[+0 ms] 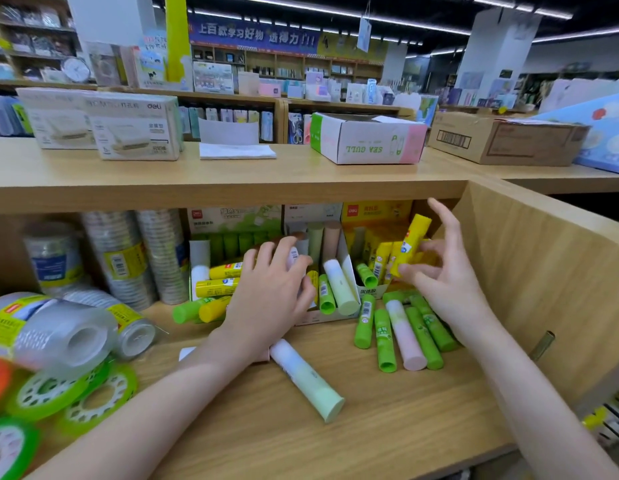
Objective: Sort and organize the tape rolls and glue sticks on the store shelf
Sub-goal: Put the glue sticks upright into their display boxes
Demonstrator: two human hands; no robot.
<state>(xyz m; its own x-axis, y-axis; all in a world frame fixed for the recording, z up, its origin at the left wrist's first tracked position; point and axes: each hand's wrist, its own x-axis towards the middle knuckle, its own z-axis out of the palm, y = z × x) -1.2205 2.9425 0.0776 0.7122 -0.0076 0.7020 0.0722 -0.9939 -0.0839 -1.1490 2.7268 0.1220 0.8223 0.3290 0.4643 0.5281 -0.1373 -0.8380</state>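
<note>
My right hand [443, 271] holds a yellow glue stick [410, 244] upright between thumb and fingers, in front of the yellow display box [377, 213]. My left hand [270, 296] is curled over a pale glue stick [293, 255] at the middle white display box [349, 277]. Loose green and pink glue sticks [405, 330] lie on the shelf under my right hand. A large pale green glue stick [306, 377] lies near the front. Yellow and green sticks [214, 289] lie in the green box at left. Clear tape stacks [117, 258] stand further left.
Green-core tape rolls [93, 400] and a wrapped clear tape pack [58, 330] crowd the front left. A wooden side panel [543, 271] closes the shelf on the right. On the top board [232, 178] stand white boxes, a "SEA GULL" carton [367, 140] and a brown carton.
</note>
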